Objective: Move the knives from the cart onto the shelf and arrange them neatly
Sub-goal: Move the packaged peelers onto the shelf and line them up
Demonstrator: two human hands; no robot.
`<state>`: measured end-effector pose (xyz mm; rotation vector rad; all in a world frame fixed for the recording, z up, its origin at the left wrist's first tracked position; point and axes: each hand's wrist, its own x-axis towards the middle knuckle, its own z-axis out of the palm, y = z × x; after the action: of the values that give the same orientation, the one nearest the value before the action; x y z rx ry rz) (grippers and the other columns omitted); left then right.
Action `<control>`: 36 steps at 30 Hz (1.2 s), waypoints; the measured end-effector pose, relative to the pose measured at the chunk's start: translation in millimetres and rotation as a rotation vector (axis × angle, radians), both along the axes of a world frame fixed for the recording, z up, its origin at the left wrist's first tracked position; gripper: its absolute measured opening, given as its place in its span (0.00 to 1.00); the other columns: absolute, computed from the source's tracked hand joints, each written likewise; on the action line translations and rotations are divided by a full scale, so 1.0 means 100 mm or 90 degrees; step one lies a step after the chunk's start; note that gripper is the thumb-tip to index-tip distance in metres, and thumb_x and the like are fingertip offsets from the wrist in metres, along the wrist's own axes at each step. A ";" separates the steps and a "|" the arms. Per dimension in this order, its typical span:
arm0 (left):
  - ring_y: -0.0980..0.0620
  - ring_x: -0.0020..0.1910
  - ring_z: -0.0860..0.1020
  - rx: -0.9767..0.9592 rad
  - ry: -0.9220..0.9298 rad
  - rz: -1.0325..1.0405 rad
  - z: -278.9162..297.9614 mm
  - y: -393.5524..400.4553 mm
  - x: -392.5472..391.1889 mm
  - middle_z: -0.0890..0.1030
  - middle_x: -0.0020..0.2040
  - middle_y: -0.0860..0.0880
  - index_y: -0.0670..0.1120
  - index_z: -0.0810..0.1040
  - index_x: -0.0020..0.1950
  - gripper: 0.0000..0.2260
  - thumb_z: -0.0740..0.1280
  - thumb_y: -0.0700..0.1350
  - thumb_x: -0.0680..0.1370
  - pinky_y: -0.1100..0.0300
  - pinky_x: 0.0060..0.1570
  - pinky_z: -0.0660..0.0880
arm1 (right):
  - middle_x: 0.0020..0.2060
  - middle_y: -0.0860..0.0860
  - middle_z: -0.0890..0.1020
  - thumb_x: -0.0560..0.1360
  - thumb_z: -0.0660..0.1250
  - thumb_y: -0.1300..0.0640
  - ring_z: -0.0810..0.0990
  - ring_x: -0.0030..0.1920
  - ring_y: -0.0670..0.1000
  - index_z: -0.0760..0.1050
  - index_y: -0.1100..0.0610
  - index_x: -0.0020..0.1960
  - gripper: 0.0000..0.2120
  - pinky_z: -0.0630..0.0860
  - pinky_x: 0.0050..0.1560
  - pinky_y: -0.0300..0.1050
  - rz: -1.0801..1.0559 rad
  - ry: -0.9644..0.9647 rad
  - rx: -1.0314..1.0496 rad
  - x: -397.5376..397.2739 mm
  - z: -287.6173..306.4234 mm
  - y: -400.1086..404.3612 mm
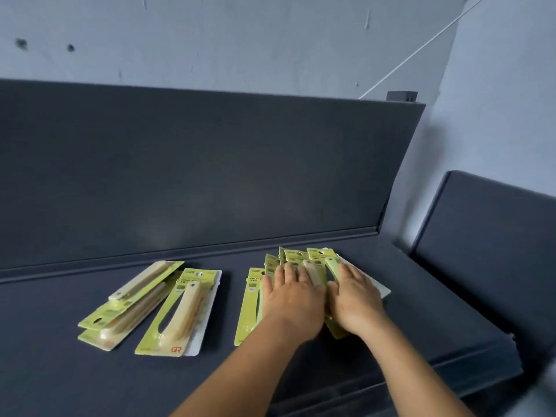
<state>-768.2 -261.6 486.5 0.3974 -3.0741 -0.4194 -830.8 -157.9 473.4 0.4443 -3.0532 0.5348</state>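
Several fruit knives in yellow-green blister cards lie on the dark grey shelf (90,380). A fanned pile of knife packs (313,260) sits right of centre. My left hand (290,299) lies flat on the pile's left side, fingers straight. My right hand (356,299) presses flat on its right side. One knife pack (177,314) with a cream handle lies alone left of centre. Further left is a crossed stack of knife packs (126,308). The cart is out of view.
The shelf's upright dark back panel (210,176) rises behind the packs. A second dark shelf unit (487,236) stands at the right, past the shelf's end. A pale wall (270,40) is above.
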 end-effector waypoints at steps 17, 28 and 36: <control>0.46 0.76 0.52 -0.004 0.135 0.032 0.15 -0.87 0.95 0.53 0.78 0.45 0.47 0.54 0.76 0.24 0.50 0.54 0.82 0.50 0.73 0.50 | 0.75 0.45 0.58 0.80 0.55 0.48 0.54 0.75 0.48 0.58 0.50 0.75 0.24 0.51 0.73 0.46 0.190 0.107 -0.122 0.90 0.24 -0.76; 0.45 0.74 0.57 0.016 0.069 0.133 -0.08 -1.98 1.64 0.57 0.76 0.47 0.48 0.56 0.76 0.22 0.53 0.51 0.82 0.49 0.71 0.59 | 0.75 0.44 0.59 0.78 0.58 0.42 0.54 0.74 0.47 0.57 0.50 0.75 0.29 0.55 0.72 0.45 0.315 0.058 -0.106 1.54 0.06 -1.69; 0.47 0.64 0.65 -0.064 0.077 0.101 -0.13 -2.13 1.71 0.62 0.69 0.50 0.49 0.64 0.72 0.21 0.58 0.52 0.80 0.55 0.57 0.70 | 0.74 0.45 0.60 0.79 0.57 0.46 0.50 0.76 0.47 0.65 0.50 0.72 0.22 0.53 0.72 0.47 0.293 0.106 0.012 1.41 -0.03 -1.80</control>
<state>-597.2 -474.6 473.4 0.5844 -2.9046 -0.2710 -690.1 -337.7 470.6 1.1431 -2.7934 0.4454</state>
